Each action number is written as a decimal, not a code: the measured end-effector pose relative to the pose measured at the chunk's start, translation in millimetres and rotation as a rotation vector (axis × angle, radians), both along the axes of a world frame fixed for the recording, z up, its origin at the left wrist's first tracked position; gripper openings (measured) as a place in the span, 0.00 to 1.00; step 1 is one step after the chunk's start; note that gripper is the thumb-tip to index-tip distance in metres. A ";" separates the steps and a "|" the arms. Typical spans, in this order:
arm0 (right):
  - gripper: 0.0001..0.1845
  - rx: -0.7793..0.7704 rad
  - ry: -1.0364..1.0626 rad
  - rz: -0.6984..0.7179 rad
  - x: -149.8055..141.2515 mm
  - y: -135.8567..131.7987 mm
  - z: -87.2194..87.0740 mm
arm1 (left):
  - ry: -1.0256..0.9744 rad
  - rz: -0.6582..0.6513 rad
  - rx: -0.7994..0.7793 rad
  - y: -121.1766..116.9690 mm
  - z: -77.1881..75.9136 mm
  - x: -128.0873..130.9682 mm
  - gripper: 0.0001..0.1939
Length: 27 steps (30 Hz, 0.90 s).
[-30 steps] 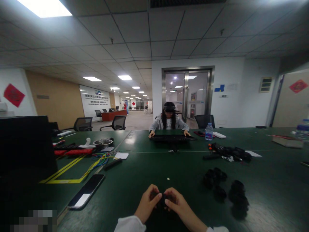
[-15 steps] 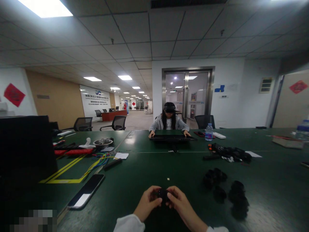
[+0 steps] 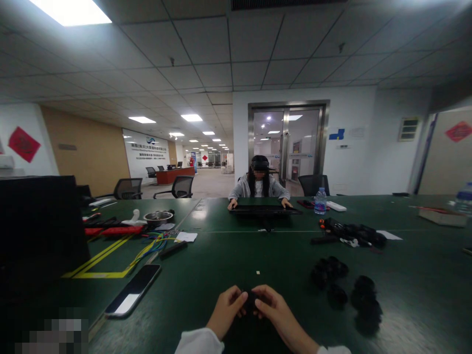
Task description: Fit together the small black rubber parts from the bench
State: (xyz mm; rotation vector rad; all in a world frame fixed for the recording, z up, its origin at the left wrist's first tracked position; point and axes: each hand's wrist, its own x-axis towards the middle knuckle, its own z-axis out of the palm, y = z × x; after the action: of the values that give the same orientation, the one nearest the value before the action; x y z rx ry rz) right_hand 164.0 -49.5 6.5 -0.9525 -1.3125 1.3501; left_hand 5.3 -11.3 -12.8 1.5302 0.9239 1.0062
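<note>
In front of me, low over the table, a small round-looking black part (image 3: 250, 299) sits between my fingertips. My left hand (image 3: 227, 309) closes on its left side, the thumb laid across and the fingers curled behind. From the right, my right hand (image 3: 276, 310) pinches it between thumb and fingers. Its details are lost in the dark, and my fingers cover much of it. Several similar dark black pieces (image 3: 365, 305) lie on the table to the right of my hands. A tiny pale square (image 3: 258, 272) lies just beyond them.
The green table (image 3: 217, 250) carries a phone (image 3: 133, 291) on the left, coloured wires (image 3: 157, 246), a metal bowl (image 3: 158, 217) and a black monitor-like box (image 3: 40, 226). Across from me a person (image 3: 258, 182) holds a flat black panel (image 3: 263, 210). A water bottle (image 3: 320, 201) stands right of them.
My fingers have shifted around the black part, and less of it shows now. My left thumb has risen slightly. The person opposite and the things on the table stay as they were.
</note>
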 end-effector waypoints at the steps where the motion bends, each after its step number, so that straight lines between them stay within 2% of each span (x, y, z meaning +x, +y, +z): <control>1: 0.16 0.004 -0.010 0.016 0.1 -1.1 1.6 | 0.010 0.007 0.000 -0.3 0.3 0.1 0.20; 6: 0.15 0.070 -0.070 0.057 -0.3 -2.8 3.0 | 0.040 0.053 0.030 -0.4 -1.3 0.9 0.21; 12: 0.25 0.038 -0.048 0.090 0.5 -0.8 -2.7 | 0.076 0.062 0.056 -0.8 -1.2 1.5 0.23; 17: 0.19 0.045 -0.062 0.124 1.2 -1.7 0.8 | 0.063 0.053 0.076 -5.0 2.1 0.1 0.25; 23: 0.18 -0.036 0.145 0.050 1.8 6.6 -10.3 | -0.024 0.047 0.015 -4.6 -0.9 2.1 0.25; 27: 0.17 -0.137 0.305 0.014 3.2 10.6 -13.5 | -0.085 -0.031 0.035 -2.1 -2.3 -0.4 0.21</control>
State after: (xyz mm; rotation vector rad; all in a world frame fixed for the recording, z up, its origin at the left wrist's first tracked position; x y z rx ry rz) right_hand 167.2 -39.0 -7.0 -0.7919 -1.0071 1.5435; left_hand 4.9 -13.3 -15.0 1.5148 0.8252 1.0617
